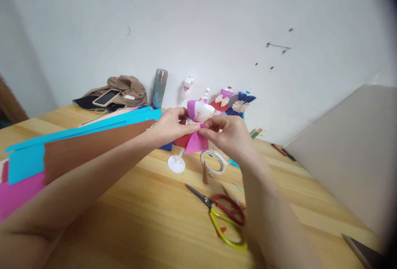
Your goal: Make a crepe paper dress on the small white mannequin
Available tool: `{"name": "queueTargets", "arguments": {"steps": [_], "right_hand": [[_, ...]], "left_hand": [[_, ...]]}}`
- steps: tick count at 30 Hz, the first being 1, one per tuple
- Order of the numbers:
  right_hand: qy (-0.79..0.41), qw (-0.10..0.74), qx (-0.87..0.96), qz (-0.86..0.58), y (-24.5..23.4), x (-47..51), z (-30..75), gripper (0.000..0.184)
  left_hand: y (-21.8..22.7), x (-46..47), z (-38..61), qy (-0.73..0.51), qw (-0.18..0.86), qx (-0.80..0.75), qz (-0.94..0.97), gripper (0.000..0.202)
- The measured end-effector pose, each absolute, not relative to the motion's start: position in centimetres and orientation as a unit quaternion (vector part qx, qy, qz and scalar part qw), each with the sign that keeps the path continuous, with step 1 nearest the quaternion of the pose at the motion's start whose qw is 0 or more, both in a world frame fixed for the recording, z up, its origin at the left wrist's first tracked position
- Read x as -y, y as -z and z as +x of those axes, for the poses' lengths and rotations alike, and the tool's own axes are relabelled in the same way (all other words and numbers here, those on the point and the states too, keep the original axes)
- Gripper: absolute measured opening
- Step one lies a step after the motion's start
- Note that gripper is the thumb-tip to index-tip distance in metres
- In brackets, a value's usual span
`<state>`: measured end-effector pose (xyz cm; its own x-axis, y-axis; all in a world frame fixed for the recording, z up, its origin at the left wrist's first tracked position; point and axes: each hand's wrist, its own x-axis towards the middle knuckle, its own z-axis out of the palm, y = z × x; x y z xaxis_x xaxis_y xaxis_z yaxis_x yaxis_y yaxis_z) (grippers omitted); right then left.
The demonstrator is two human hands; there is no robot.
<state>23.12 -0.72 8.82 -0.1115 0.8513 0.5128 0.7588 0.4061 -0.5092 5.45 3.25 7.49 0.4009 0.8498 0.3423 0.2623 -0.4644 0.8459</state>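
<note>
Both hands meet at a small white mannequin (203, 111) with pink paper around its upper part. My left hand (173, 126) is closed on its left side, the thumb pressed at the waist. At the same waist, my right hand (228, 132) pinches the gathered top of a pink paper skirt (197, 142). The skirt flares below the fingers. Under it shows a white round stand (176, 163) with a short rod; whether it joins this mannequin I cannot tell. Red-and-yellow scissors (214, 203) lie partly spread on the table, near my right forearm.
Behind stand paper-dressed mannequins, one red and pink (221, 100), one dark blue (242, 105). A tape roll (213, 162) and paper scraps lie in front. Coloured paper sheets (93, 145), a phone (106, 98), brown cloth (130, 87) and a flask (159, 89) occupy the left.
</note>
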Motion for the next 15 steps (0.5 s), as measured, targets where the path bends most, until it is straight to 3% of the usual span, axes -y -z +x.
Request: {"name": "queueTargets", "arguments": {"steps": [15], "right_hand": [[-0.277,0.442,0.700,-0.488,-8.75,0.48,24.02,0.019]], "left_hand": [[-7.23,-3.10,5.69,-0.415,0.364,-0.361,0.752,0.034]]}}
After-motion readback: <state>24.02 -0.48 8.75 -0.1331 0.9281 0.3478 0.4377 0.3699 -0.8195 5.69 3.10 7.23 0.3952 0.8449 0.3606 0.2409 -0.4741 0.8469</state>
